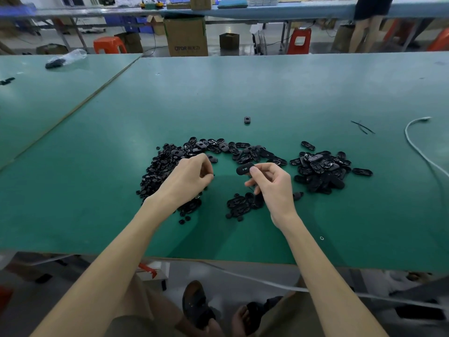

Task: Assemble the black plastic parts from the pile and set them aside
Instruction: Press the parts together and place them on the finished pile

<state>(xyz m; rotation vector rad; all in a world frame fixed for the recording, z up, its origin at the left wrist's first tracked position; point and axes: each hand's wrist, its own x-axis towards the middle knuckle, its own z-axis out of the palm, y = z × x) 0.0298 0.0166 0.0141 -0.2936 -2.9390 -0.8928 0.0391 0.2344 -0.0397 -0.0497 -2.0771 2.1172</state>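
The oval black part [244, 169] looks light, thin and stiff, with a smooth and probably slippery face, so it is best pinched by its rim. The right hand [272, 186] holds it that way, thumb and forefinger closed on its near end above the green table [243, 93]. The left hand [192, 177] hovers near it over the pile of small round pieces [158, 171], fingers curled toward the thumb; whether they pinch a piece cannot be told, and a heap of oval parts [320, 169] lies to the right.
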